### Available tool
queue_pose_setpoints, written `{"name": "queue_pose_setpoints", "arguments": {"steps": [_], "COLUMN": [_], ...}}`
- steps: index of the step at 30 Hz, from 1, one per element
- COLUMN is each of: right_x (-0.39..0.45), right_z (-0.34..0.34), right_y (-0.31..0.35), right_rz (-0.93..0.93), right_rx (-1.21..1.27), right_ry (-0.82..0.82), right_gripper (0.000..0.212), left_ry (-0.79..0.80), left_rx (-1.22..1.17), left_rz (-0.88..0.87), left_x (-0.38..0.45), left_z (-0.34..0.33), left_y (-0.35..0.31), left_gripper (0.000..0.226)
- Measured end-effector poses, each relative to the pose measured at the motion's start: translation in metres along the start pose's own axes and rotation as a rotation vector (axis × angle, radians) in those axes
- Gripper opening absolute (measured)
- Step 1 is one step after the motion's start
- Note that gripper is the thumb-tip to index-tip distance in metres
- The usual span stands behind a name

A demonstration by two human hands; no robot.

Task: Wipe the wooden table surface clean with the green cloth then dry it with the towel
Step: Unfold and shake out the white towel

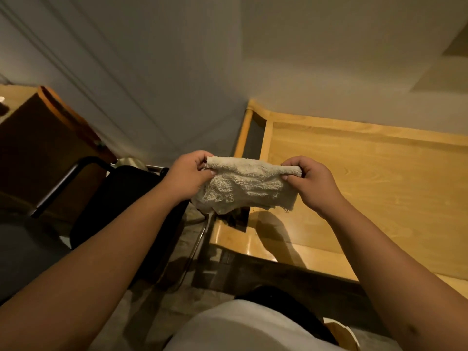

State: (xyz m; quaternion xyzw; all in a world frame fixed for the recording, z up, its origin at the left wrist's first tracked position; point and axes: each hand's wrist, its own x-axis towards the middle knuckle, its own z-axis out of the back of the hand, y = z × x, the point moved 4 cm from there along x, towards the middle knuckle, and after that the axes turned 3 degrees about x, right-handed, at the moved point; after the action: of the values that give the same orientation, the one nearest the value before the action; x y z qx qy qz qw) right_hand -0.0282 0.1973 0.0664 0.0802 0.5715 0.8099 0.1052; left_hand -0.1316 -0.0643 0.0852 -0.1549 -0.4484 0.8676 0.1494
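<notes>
To the left of the towel (244, 184) there is a black chair (121, 198), and past it a brown wooden cabinet (43, 148). They stand on the floor and have no part in the job.

The left hand (187, 173) holds the left top corner of the towel. Its fingers and thumb are curled and pinch the cloth tight. The towel is pale and fluffy, with a frayed bottom edge. It is stretched flat between the two hands and hangs down in the air. It does not touch anything below it. I think the person holds it this way to spread it out, so that a wide, flat piece can rub the wood.

The right hand (311, 183) pinches the right top corner of the towel in the same way, fingers curled round a little roll of cloth.

To the right of the towel and under its right end is the wooden tabletop (367, 178). It is light yellow and shiny. The towel's shadow falls on its near corner.

No green cloth can be seen. So it looks like the drying part is about to start.
</notes>
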Motion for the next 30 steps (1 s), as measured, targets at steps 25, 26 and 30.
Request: {"name": "queue_pose_setpoints", "arguments": {"steps": [25,26,30], "right_x": [0.229,0.239,0.272], "right_z": [-0.042,-0.045,-0.057], "right_y": [-0.092,-0.098,-0.127], "right_rz": [-0.413,-0.423,-0.491], "right_rx": [-0.109,-0.125,-0.168], "right_ry": [-0.129,-0.151,-0.217], "right_gripper": [0.020,0.020,0.015], "left_ry": [0.223,0.226,0.273], "left_rx": [-0.042,-0.053,-0.087], "left_rz": [0.132,0.134,0.178], "left_x": [0.285,0.296,0.337], "left_z": [-0.017,-0.021,-0.035], "left_y": [0.078,0.084,0.109], "left_gripper": [0.016,0.016,0.020]}}
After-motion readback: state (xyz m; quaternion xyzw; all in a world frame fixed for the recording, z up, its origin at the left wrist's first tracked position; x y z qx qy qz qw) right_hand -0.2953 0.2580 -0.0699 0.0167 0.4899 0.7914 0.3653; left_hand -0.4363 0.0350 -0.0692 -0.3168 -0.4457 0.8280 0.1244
